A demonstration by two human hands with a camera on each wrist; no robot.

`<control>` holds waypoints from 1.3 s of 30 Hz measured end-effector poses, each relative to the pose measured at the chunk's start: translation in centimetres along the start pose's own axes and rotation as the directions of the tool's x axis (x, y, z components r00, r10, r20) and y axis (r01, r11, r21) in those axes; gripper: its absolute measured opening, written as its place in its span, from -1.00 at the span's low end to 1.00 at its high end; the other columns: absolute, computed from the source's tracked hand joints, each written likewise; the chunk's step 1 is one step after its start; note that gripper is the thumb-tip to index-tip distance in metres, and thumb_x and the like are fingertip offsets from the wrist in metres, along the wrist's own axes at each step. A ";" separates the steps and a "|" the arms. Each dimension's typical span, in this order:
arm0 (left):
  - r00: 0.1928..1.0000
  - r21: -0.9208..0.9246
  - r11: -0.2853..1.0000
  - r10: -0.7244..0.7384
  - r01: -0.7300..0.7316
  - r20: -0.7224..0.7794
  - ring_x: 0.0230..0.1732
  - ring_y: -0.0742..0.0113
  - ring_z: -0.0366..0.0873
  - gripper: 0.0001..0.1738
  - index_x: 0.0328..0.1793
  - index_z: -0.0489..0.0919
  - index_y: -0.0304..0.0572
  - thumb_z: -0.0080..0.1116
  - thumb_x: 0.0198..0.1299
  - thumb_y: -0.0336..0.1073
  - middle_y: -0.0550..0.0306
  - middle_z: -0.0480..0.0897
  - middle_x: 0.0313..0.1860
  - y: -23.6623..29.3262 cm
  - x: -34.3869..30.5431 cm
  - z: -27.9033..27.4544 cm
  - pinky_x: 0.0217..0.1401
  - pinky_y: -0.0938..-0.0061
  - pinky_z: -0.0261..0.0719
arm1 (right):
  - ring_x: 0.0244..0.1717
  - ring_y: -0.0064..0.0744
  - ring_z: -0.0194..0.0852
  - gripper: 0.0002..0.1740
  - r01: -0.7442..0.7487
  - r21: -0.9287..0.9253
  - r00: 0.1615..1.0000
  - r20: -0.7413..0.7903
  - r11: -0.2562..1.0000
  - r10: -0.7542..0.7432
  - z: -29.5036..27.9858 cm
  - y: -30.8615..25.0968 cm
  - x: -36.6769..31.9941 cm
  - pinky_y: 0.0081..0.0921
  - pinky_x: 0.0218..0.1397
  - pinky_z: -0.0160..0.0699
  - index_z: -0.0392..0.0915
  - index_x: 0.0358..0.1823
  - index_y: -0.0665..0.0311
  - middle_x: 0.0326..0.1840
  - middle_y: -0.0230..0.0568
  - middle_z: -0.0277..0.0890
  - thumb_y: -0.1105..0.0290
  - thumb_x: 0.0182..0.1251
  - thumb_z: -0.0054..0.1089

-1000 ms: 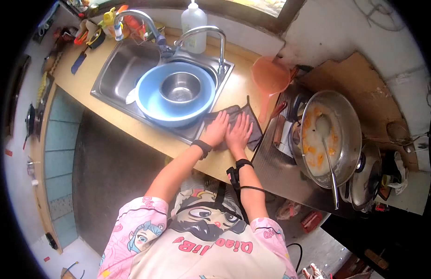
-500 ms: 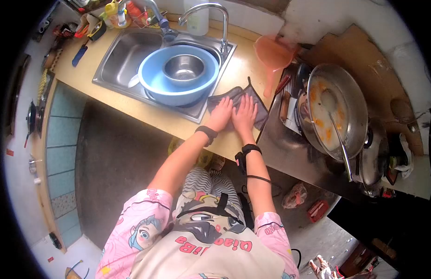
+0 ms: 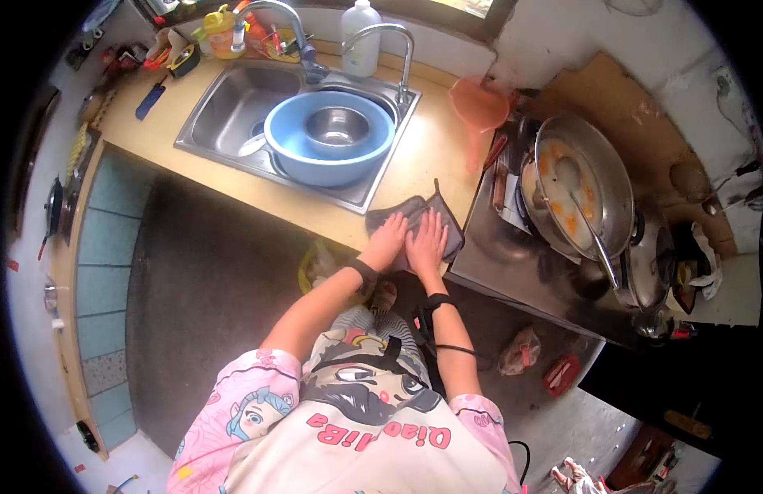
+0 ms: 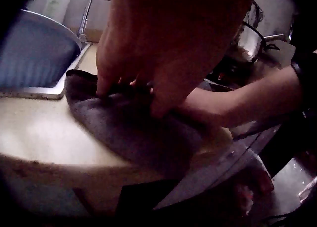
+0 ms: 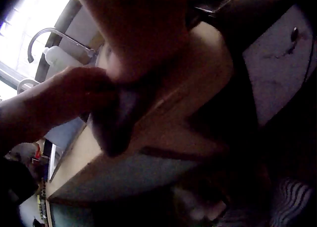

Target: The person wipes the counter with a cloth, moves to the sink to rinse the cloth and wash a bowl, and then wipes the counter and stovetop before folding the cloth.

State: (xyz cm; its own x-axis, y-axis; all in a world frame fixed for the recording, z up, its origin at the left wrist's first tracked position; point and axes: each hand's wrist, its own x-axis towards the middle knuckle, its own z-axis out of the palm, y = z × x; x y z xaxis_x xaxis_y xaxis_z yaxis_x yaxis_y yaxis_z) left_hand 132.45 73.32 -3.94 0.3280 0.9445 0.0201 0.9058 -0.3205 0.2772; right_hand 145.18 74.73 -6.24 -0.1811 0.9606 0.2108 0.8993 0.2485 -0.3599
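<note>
A dark grey cloth [image 3: 455, 234] lies at the counter's front edge, right of the sink. My left hand [image 3: 386, 240] rests on its left part, fingers extended. Beside it my right hand [image 3: 427, 243] presses on the cloth with straight fingers. In the left wrist view the cloth [image 4: 124, 123] reaches the rounded counter edge under my left hand [image 4: 163, 43]. The right wrist view is dark; the cloth [image 5: 111, 133] hangs at the edge below both hands.
A blue basin [image 3: 328, 173] holding a steel bowl [image 3: 338, 128] sits in the sink. To the right are a pan [image 3: 616, 181] with a ladle in pale liquid, an orange dipper [image 3: 478, 105] and a knife handle [image 3: 500, 188]. Taps and a white bottle [image 3: 361, 41] stand behind.
Both hands and the cloth have slid across the counter toward its front edge. The hands still rest side by side on the cloth. The head view has shifted.
</note>
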 end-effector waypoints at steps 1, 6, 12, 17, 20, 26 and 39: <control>1.000 -0.006 1.000 -0.003 0.003 0.022 0.29 -0.02 0.20 -0.44 0.22 0.23 -0.48 -0.06 0.03 -0.41 -0.24 0.24 0.26 -0.1 -0.2 0.6 0.29 0.40 0.24 | 0.44 -0.17 -0.24 -0.34 -0.012 -0.003 1.000 0.015 1.000 0.012 -0.1 -0.2 -0.4 -0.12 0.44 -0.35 0.11 0.26 0.35 0.39 -0.13 -0.05 0.19 0.15 -0.03; 0.998 0.060 0.997 0.041 -0.044 0.044 0.33 -0.03 0.12 -0.43 0.24 0.22 -0.49 -0.10 0.06 -0.38 -0.22 0.24 0.27 -0.3 -0.1 1.1 0.38 0.37 0.07 | 0.45 -0.16 -0.27 -0.34 -0.034 -0.069 0.999 0.008 0.997 0.035 0.4 -0.7 -0.4 -0.10 0.44 -0.36 0.09 0.27 0.38 0.41 -0.09 -0.08 0.21 0.16 -0.05; 0.994 0.062 0.995 0.080 -0.075 -0.076 0.30 -0.01 0.18 -0.51 0.23 0.25 -0.41 -0.15 0.15 -0.36 -0.21 0.25 0.27 -1.3 2.6 1.6 0.19 0.27 0.36 | 0.45 -0.12 -0.31 -0.34 0.029 -0.117 0.999 0.031 0.993 -0.025 0.1 -0.1 3.1 -0.11 0.45 -0.41 0.06 0.28 0.48 0.42 0.00 -0.14 0.31 0.15 -0.10; 0.998 -0.087 0.995 -0.052 0.048 -0.039 0.33 -0.09 0.11 -0.42 0.22 0.23 -0.46 -0.06 -0.02 -0.47 -0.27 0.19 0.29 -2.4 7.2 0.1 0.32 0.30 0.16 | 0.45 -0.13 -0.28 -0.32 0.099 -0.106 0.995 0.021 0.989 -0.098 1.4 1.8 8.5 -0.11 0.44 -0.36 0.08 0.27 0.45 0.42 -0.03 -0.12 0.26 0.14 -0.09; 0.991 -0.199 0.972 -0.130 0.123 -0.025 0.35 -0.09 0.07 -0.29 0.20 0.25 -0.45 0.08 -0.24 -0.59 -0.29 0.15 0.30 -2.3 9.7 -0.9 0.37 0.33 0.10 | 0.45 -0.13 -0.28 -0.32 0.135 -0.121 0.989 0.085 0.983 -0.125 1.9 2.8 11.0 -0.10 0.44 -0.40 0.09 0.27 0.45 0.42 -0.03 -0.12 0.24 0.14 -0.10; 0.970 -0.213 0.952 -0.237 0.222 -0.051 0.31 -0.06 0.16 -0.47 0.18 0.28 -0.42 0.00 0.02 -0.42 -0.23 0.21 0.29 -2.5 12.2 -0.9 0.29 0.31 0.24 | 0.46 -0.15 -0.29 -0.32 0.158 -0.167 0.985 0.093 0.973 -0.144 2.1 2.7 12.4 -0.09 0.44 -0.40 0.11 0.26 0.45 0.41 -0.02 -0.09 0.22 0.14 -0.08; 0.909 -0.071 0.910 -0.413 0.409 -0.061 0.33 -0.03 0.14 -0.54 0.21 0.27 -0.33 -0.16 0.22 -0.26 -0.12 0.22 0.31 1.6 7.6 0.7 0.11 0.10 0.41 | 0.47 -0.12 -0.37 -0.32 0.229 -0.069 0.956 0.205 0.971 -0.211 0.3 3.2 9.2 0.03 0.41 -0.43 0.04 0.30 0.41 0.44 -0.06 -0.18 0.23 0.18 -0.09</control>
State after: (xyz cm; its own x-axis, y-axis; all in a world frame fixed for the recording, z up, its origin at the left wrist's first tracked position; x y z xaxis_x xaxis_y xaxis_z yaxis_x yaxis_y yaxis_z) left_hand 136.57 79.91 -3.98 -0.0925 0.9950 -0.0378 0.9391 0.0997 0.3289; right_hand 146.30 84.40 -5.71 -0.4443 0.8913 0.0910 0.8591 0.4526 -0.2389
